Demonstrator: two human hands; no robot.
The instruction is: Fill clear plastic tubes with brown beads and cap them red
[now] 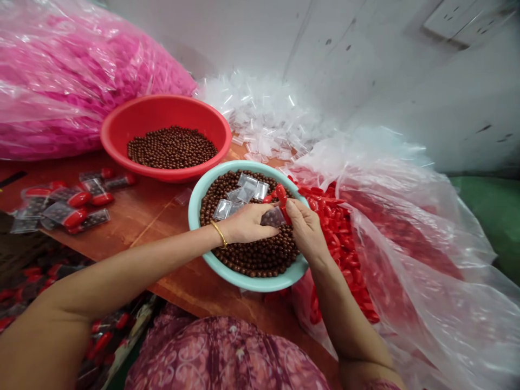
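A teal bowl (pixel 247 280) full of small brown beads (pixel 260 254) sits in front of me, with several small clear bags (pixel 244 194) lying on the beads. My left hand (pixel 246 223) reaches over the bowl, fingers closed on a small clear bag (pixel 273 218). My right hand (pixel 305 230) meets it from the right and pinches a red piece (pixel 281 195) at the bag's edge. A gold bangle circles my left wrist.
A red bowl (pixel 162 111) of brown beads stands behind. Filled packets with red caps (pixel 69 203) lie on the wooden table at left. A clear sack of red pieces (pixel 349 238) lies at right, a pink sack (pixel 73 70) back left, loose clear bags (pixel 268 119) behind.
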